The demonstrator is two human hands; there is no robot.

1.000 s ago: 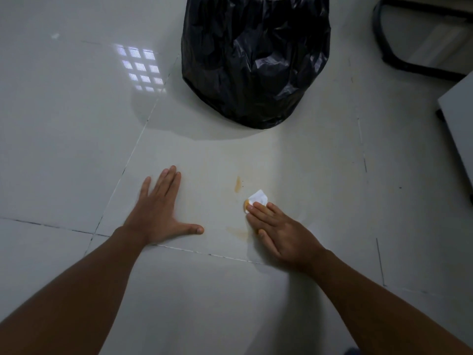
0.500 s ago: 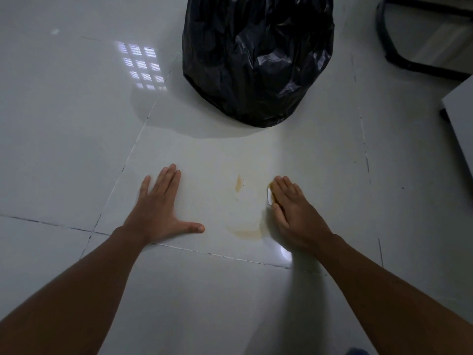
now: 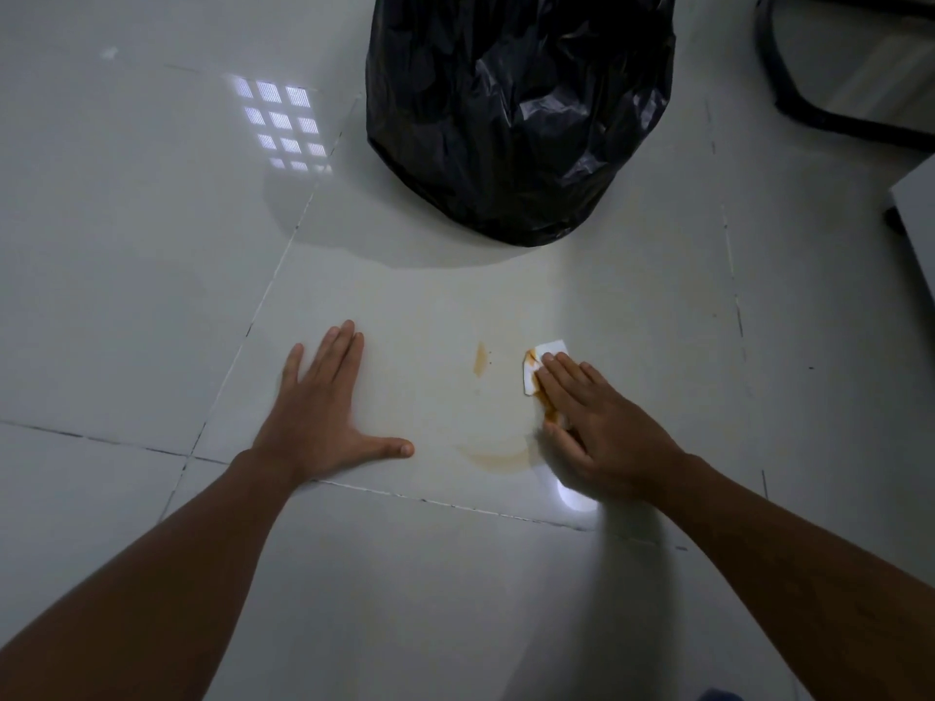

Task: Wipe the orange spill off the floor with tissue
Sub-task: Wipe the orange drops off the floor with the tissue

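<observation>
Orange stains mark the white tissue (image 3: 537, 366), pinned flat to the floor (image 3: 152, 296) under the right hand (image 3: 597, 427), fingers straight. An orange drip (image 3: 479, 359) lies at its 9 o'clock, a faint smear (image 3: 498, 456) at 7. The left hand (image 3: 324, 417) rests spread, palm down, holding nothing. A black bag (image 3: 521, 113) stands at 12.
</observation>
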